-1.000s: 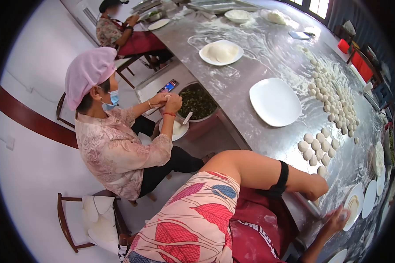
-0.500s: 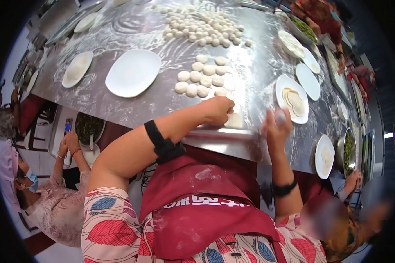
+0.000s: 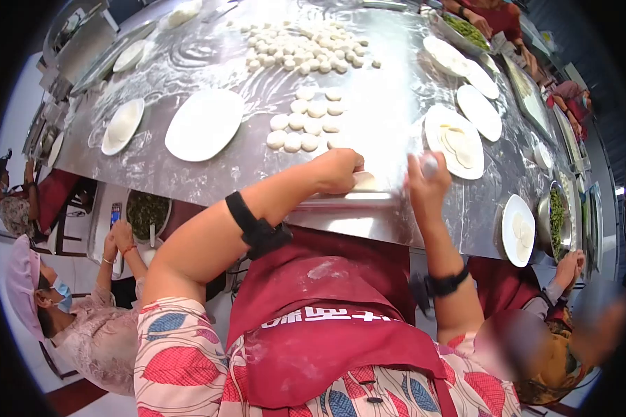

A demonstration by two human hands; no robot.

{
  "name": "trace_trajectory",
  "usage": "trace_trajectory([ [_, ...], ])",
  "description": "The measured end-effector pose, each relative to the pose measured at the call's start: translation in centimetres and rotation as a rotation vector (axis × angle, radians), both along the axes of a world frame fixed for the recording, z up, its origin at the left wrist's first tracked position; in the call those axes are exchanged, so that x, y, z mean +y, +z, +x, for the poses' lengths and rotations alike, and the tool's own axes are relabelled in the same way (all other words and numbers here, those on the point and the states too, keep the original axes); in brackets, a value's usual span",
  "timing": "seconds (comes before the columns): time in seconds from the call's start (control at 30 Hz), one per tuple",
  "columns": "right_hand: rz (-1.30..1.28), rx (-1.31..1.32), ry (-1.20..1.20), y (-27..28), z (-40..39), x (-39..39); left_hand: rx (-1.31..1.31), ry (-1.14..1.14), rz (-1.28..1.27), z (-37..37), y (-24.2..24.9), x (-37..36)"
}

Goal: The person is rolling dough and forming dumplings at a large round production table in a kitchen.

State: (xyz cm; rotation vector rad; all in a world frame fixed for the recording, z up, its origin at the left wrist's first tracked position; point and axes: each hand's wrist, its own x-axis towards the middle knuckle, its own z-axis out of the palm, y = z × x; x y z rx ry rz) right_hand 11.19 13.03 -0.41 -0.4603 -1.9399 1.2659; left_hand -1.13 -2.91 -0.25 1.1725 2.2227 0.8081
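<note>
My left hand [image 3: 337, 171] is closed at the table's near edge, its fingers pinching the rim of a flat dough wrapper [image 3: 364, 182]. To the right, my right hand [image 3: 428, 184] is wrapped round a rolling pin [image 3: 430, 165], whose pale rounded end sticks out of the fist; the rest of it is blurred or hidden. Just beyond my left hand, several flattened dough pieces [image 3: 313, 126] lie in rows. A white plate [image 3: 435, 121] with rolled wrappers [image 3: 457, 147] stands beyond my right hand.
Farther back is a pile of small dough balls [image 3: 306, 48] on the floured steel table [image 3: 271, 90]. A large white plate [image 3: 205, 125] lies left. More plates and a bowl of green filling [image 3: 556, 222] stand right. People are on both sides, one holding a phone [image 3: 115, 213].
The whole view has shifted slightly. My right hand has moved a little with the rolling pin, while my left hand keeps its pinch on the dough wrapper.
</note>
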Motion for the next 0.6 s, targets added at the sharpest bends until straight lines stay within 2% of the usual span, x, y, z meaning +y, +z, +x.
trace_trajectory([
  [0.1,0.157,-0.043,-0.013,-0.7,-5.4,1.7,0.042,0.050,-0.039,-0.5,0.1,1.4],
  [0.13,0.141,-0.023,0.009,-0.6,-5.8,1.7,0.038,0.071,-0.062,-0.7,0.1,1.8],
  [0.27,0.024,-0.032,-0.011,-0.5,0.1,0.5,0.139,-0.086,-0.052,-1.1,-1.0,1.4],
  [0.33,-0.064,-0.036,-0.023,-0.8,4.0,-1.1,-0.003,-0.058,-0.016,-0.5,0.2,0.3],
  [0.43,-0.060,-0.043,-0.009,-0.7,3.9,-1.0,-0.056,-0.076,-0.019,-0.2,0.1,-0.3],
  [0.5,-0.055,0.000,-0.003,-0.3,0.0,0.0,0.015,-0.089,0.023,-0.2,-0.3,0.3],
  [0.53,0.111,0.031,-0.022,-0.8,-2.2,0.9,0.026,-0.043,0.014,-0.3,-0.4,0.7],
  [0.6,0.118,-0.033,-0.001,-0.5,-4.8,1.4,0.042,0.047,-0.003,-0.5,-0.2,1.8],
])
